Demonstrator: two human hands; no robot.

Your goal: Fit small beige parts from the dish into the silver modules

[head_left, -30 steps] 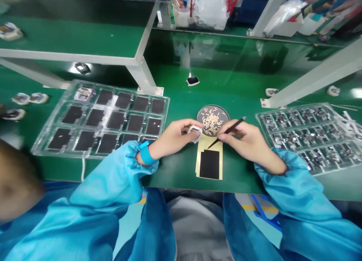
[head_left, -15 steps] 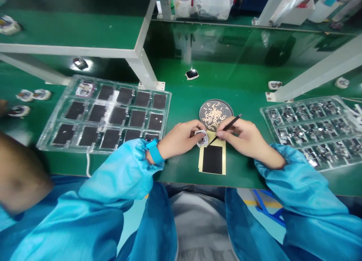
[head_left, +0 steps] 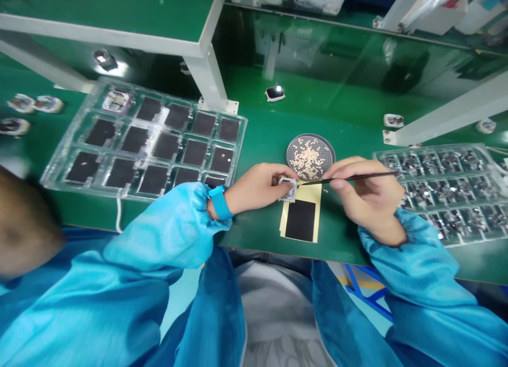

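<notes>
My left hand [head_left: 260, 188] pinches a small white watch case [head_left: 287, 189] above the top left of a yellow sheet [head_left: 316, 197]. A black square [head_left: 300, 220] lies on that sheet. In my right hand [head_left: 367, 189] is a pair of thin dark tweezers [head_left: 357, 176], held nearly level, the tip close to the right side of the case. Whether the tip grips anything is too small to tell. Just behind both hands sits a round grey dish [head_left: 292, 144] with many small beige pieces [head_left: 308, 154].
At the left is a clear tray [head_left: 53, 168] with dark pads, at the right another [head_left: 436, 154] with metallic parts. A watch [head_left: 275, 94] lies at the back. White shelf legs [head_left: 208, 78] stand behind. A person's blurred arm [head_left: 27, 224] is at far left.
My right hand has moved right and turned, and the tweezers have gone from steeply slanted to nearly level. The watch case is tilted differently in my left hand. The whole view has shifted slightly.
</notes>
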